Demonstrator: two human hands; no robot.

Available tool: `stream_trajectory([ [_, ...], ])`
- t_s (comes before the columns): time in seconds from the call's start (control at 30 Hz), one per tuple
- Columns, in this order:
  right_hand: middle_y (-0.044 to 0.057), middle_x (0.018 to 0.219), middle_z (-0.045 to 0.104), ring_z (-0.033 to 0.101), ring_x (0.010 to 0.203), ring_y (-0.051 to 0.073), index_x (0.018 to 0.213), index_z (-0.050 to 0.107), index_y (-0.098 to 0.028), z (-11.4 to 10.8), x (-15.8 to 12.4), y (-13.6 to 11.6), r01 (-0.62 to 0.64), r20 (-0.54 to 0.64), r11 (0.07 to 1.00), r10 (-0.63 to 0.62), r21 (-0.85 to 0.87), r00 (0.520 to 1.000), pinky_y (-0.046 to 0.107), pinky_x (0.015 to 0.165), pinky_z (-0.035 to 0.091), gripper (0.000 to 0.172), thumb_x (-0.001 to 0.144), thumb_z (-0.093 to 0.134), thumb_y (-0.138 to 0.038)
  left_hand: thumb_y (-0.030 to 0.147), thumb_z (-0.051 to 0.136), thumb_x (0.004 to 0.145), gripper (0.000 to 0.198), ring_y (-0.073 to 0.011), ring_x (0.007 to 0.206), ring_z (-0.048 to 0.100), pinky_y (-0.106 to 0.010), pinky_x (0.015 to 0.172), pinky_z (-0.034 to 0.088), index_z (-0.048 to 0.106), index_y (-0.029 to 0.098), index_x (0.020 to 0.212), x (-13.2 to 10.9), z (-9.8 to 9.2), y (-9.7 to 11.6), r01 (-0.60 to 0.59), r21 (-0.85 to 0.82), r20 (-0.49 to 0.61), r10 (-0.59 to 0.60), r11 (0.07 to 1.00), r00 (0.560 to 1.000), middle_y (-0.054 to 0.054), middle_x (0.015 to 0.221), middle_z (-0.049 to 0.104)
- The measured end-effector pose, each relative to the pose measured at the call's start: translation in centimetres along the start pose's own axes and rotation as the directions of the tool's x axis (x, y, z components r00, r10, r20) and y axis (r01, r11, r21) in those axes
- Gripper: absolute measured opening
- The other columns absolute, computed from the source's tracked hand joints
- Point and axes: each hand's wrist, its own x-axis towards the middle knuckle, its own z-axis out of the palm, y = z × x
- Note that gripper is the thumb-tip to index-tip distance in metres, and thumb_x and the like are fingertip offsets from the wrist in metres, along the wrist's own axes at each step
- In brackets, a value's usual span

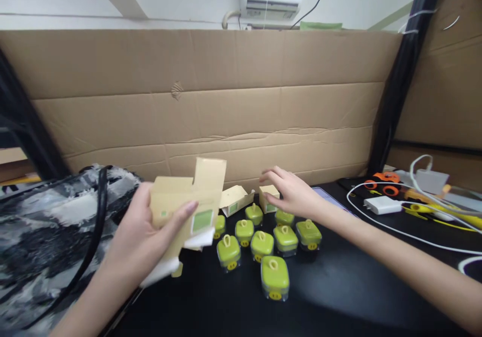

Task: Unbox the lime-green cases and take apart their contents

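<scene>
Left hand (pixel 140 229) holds packaging (pixel 171 196); room (tabletop (pixel 339 282)) opens rightward.

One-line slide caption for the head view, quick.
Left hand gripping cardboard packaging, right hand at a small box beyond green-lidded containers on a black table.

Containers (pixel 274 272) are sitting on the surface (pixel 335 287), cardboard panel (pixel 233 116) standing behind. Small box (pixel 267 191) is sitting in between, charger (pixel 382 205) lying right.

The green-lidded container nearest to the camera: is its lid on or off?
On: the green lid sits across the container, covering its top.
</scene>
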Motion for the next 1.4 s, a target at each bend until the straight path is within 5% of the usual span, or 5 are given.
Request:
stream_trajectory([
  [0.13, 0.008, 0.115, 0.058, 0.058, 0.103, 0.024, 0.114, 0.056, -0.015, 2.4, 1.8, 3.3, -0.099, 0.166, 0.995, 0.102, -0.026, 0.981, 0.045, 0.086, 0.048, 0.03, 0.09, 0.058, -0.032, 0.033, 0.045, 0.084, 0.024, -0.0275, 0.092, 0.06, -0.036, 0.065, 0.05, 0.047, 0.018, 0.103, 3.8, 0.3, 1.4, -0.412, 0.735, 0.088, 0.526, 0.539, 0.846, -0.011, 0.101, 0.058],
  [0.37, 0.008, 0.118, 0.058, 0.06, 0.098, 0.022, 0.118, 0.055, -0.017, 5.2, 1.4, 5.7, -0.179, 0.327, 0.983, 0.18, -0.034, 0.928, 0.042, 0.083, 0.051, 0.029, 0.092, 0.056, -0.03, 0.022, 0.048, 0.085, 0.014, -0.0285, 0.078, 0.062, -0.034, 0.058, 0.047, 0.06, 0.013, 0.087, 5.4, 3.2, -2.9, -0.561, 0.79, 0.482, 0.315, 0.247, 0.817, -0.012, 0.087, 0.064],
  [0.77, 0.011, 0.123, 0.051, 0.05, 0.113, 0.028, 0.128, 0.044, -0.017, 1.8, -0.8, 2.7, -0.126, 0.011, 0.977, 0.126, 0.171, 0.992, 0.049, 0.093, 0.043, 0.048, 0.085, 0.063, -0.025, 0.023, 0.047, 0.088, 0.024, -0.033, 0.111, 0.054, -0.054, 0.106, 0.033, 0.065, 0.008, 0.093, 2.8, 4.0, -4.5, -0.716, 0.618, 0.541, 0.485, 0.325, 0.687, -0.019, 0.107, 0.063],
  [1.07, 0.005, 0.118, 0.047, 0.048, 0.113, 0.019, 0.125, 0.038, -0.028, -2.6, -4.9, -7.3, -0.057, 0.014, 0.814, 0.06, 0.578, 0.998, 0.033, 0.096, 0.044, 0.059, 0.076, 0.068, -0.012, 0.042, 0.052, 0.088, 0.058, -0.0199, 0.125, 0.045, -0.035, 0.104, 0.044, 0.026, 0.023, 0.137, -4.7, 4.7, -2.5, -0.598, 0.195, 0.442, 0.475, 0.778, 0.761, -0.01, 0.134, 0.047],
  [1.4, 0.008, 0.112, 0.049, 0.048, 0.107, 0.022, 0.126, 0.035, -0.021, 0.0, -9.0, -7.8, 0.155, -0.305, 0.899, -0.025, 0.409, 0.952, 0.034, 0.093, 0.042, 0.059, 0.079, 0.071, -0.022, 0.026, 0.062, 0.08, 0.068, -0.0191, 0.108, 0.059, -0.028, 0.091, 0.052, 0.023, 0.026, 0.137, -6.5, 4.6, -2.2, -0.564, 0.136, 0.491, 0.439, 0.814, 0.752, -0.006, 0.122, 0.057],
])
